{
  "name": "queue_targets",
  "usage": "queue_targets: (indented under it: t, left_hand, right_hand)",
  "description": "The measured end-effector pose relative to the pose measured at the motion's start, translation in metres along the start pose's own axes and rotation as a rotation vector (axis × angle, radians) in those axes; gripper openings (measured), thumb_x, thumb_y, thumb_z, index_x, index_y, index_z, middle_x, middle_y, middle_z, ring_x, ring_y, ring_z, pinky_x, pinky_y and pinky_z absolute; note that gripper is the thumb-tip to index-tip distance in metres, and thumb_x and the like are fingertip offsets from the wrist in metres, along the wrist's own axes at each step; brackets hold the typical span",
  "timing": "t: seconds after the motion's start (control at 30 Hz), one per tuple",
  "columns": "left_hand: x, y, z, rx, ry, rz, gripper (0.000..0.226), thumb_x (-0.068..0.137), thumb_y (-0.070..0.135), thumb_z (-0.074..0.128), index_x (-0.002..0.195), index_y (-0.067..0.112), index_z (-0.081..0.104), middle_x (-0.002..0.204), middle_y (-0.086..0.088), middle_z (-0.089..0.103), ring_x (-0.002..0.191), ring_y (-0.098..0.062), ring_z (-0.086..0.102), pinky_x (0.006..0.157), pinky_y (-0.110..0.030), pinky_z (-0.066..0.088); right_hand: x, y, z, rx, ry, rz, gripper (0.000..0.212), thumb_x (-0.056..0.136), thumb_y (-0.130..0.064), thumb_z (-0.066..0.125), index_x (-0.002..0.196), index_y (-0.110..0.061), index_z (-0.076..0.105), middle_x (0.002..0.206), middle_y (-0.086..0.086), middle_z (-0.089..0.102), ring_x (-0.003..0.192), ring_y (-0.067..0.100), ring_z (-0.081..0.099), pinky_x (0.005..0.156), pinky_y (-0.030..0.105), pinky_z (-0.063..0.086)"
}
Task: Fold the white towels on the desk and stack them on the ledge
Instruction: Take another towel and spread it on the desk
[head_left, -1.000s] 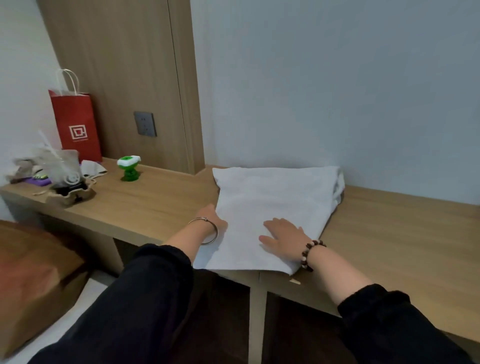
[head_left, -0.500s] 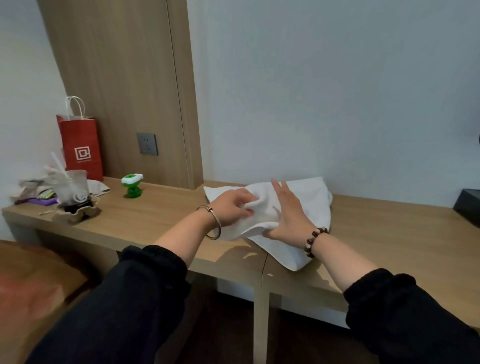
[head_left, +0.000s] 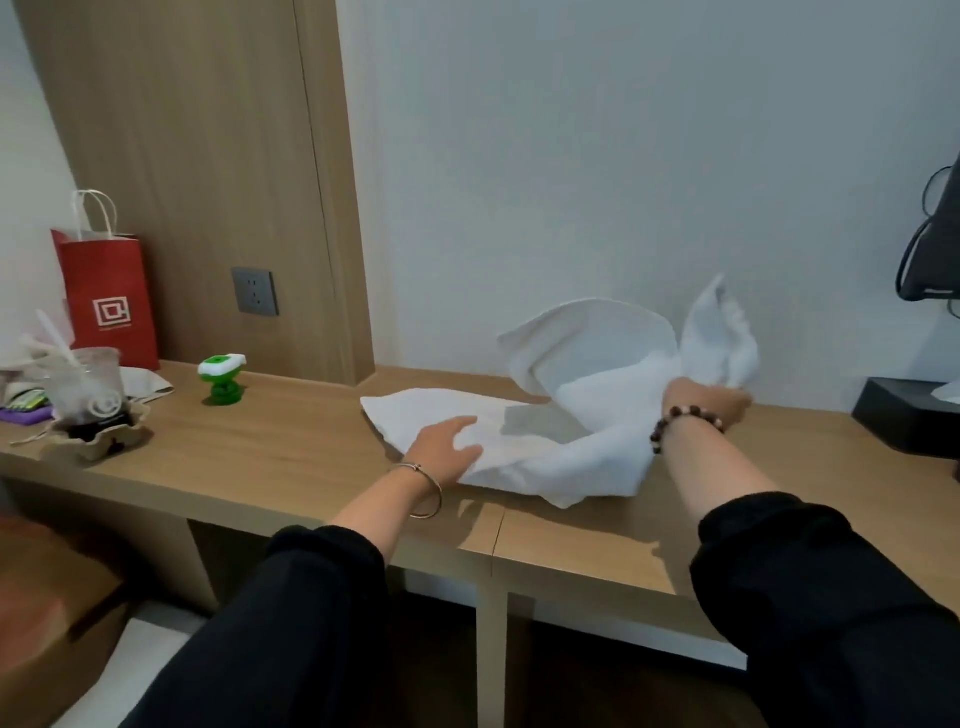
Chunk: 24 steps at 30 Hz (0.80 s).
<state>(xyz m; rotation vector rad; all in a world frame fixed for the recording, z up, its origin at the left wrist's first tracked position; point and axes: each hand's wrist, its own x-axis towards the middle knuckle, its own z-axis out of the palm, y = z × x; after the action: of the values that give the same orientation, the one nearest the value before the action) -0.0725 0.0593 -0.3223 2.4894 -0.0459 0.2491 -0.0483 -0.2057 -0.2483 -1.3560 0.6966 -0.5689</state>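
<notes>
On your desk (head_left: 260, 467): one white towel (head_left: 571, 457), half flat, half lifted.
Left hand (head_left: 447, 447): your fingers lie straight, pressing its flat end.
Right hand (head_left: 706, 405): your fingers clutch its raised end.

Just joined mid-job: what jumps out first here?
The white towel lies half lifted in the middle of the desk: the right hand grips its billowing end in the air, while the left hand presses the flat end down. At far left stands a red paper bag.
</notes>
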Motion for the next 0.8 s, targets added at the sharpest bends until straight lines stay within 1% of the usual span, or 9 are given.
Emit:
queue_targets:
  t: [0.07, 0.17, 0.27, 0.33, 0.43, 0.53, 0.63, 0.73, 0.8]
  left_hand:
    - [0.007, -0.003, 0.02, 0.21, -0.131, 0.03, 0.058, 0.094, 0.036, 0.052, 0.145, 0.017, 0.034, 0.151, -0.003, 0.034, 0.138, -0.022, 0.031, 0.112, -0.032, 0.022]
    - [0.01, -0.003, 0.041, 0.469, -0.345, 0.087, 0.063, 0.093, 0.05, 0.046, 0.144, 0.015, 0.033, 0.147, -0.008, 0.04, 0.131, -0.027, 0.04, 0.108, -0.036, 0.03]
    - [0.012, -0.007, 0.046, 0.598, -0.224, 0.122, 0.058, 0.09, 0.054, 0.047, 0.137, 0.019, 0.044, 0.136, -0.008, 0.049, 0.121, -0.028, 0.045, 0.102, -0.038, 0.036]
    - [0.009, -0.007, 0.045, 0.551, -0.147, 0.107, 0.046, 0.092, 0.044, 0.049, 0.131, 0.02, 0.048, 0.13, -0.006, 0.05, 0.117, -0.026, 0.045, 0.098, -0.036, 0.038]
    - [0.001, -0.006, 0.042, 0.552, -0.092, 0.134, 0.029, 0.095, 0.031, 0.046, 0.119, 0.019, 0.055, 0.119, -0.006, 0.053, 0.108, -0.025, 0.048, 0.088, -0.033, 0.04]
    - [-0.011, -0.004, 0.04, 0.565, -0.019, 0.133, 0.021, 0.096, 0.028, 0.042, 0.105, 0.015, 0.057, 0.107, -0.006, 0.058, 0.098, -0.025, 0.054, 0.074, -0.031, 0.039]
    - [-0.021, 0.007, 0.04, 0.683, 0.001, 0.056, 0.019, 0.093, 0.023, 0.042, 0.102, 0.015, 0.057, 0.103, -0.006, 0.062, 0.093, -0.027, 0.059, 0.069, -0.029, 0.039]
    - [-0.029, 0.021, 0.031, 0.683, -0.121, -0.043, 0.021, 0.093, 0.023, 0.043, 0.098, 0.013, 0.06, 0.101, -0.007, 0.062, 0.088, -0.025, 0.057, 0.069, -0.029, 0.04]
    - [-0.03, 0.026, 0.019, 0.551, -0.32, -0.05, 0.023, 0.093, 0.027, 0.045, 0.076, 0.014, 0.055, 0.082, -0.007, 0.059, 0.07, -0.02, 0.049, 0.064, -0.025, 0.038]
  right_hand:
    - [0.01, 0.015, -0.018, -0.268, 0.064, -0.157, 0.075, 0.081, -0.001, 0.06, 0.144, -0.007, 0.021, 0.15, 0.017, 0.024, 0.137, 0.035, 0.027, 0.109, 0.046, 0.028]
    - [0.011, 0.045, -0.024, -0.687, 0.035, -0.623, 0.094, 0.077, 0.007, 0.054, 0.151, -0.016, 0.001, 0.158, 0.011, -0.005, 0.145, 0.029, 0.0, 0.116, 0.051, 0.005]
    - [-0.008, 0.064, -0.011, -1.018, -0.175, -1.1, 0.086, 0.081, 0.002, 0.049, 0.151, -0.025, 0.008, 0.158, 0.008, -0.011, 0.145, 0.029, -0.01, 0.113, 0.05, -0.007]
    - [-0.018, 0.078, 0.001, -1.263, -0.43, -1.29, 0.069, 0.092, -0.019, 0.046, 0.15, -0.032, 0.01, 0.159, 0.006, -0.009, 0.145, 0.028, -0.011, 0.113, 0.054, -0.005]
    - [-0.015, 0.091, 0.008, -1.504, -0.652, -1.149, 0.064, 0.095, -0.041, 0.04, 0.149, -0.039, 0.006, 0.159, 0.003, -0.01, 0.145, 0.028, -0.006, 0.111, 0.06, -0.002]
    - [-0.009, 0.097, 0.009, -1.593, -0.602, -1.03, 0.056, 0.096, -0.036, 0.037, 0.146, -0.041, 0.012, 0.157, 0.006, 0.008, 0.14, 0.029, 0.018, 0.11, 0.06, 0.015]
    - [-0.005, 0.097, 0.006, -1.484, -0.552, -0.822, 0.051, 0.097, -0.03, 0.027, 0.146, -0.042, 0.014, 0.15, 0.008, 0.021, 0.13, 0.03, 0.031, 0.103, 0.051, 0.028]
    - [0.004, 0.092, -0.001, -1.307, -0.451, -0.733, 0.048, 0.098, -0.021, 0.025, 0.145, -0.03, 0.025, 0.13, 0.013, 0.045, 0.112, 0.033, 0.05, 0.083, 0.039, 0.042]
    - [0.015, 0.085, -0.008, -1.189, -0.374, -0.671, 0.041, 0.097, -0.017, 0.029, 0.136, -0.02, 0.04, 0.116, 0.013, 0.057, 0.101, 0.033, 0.057, 0.074, 0.036, 0.044]
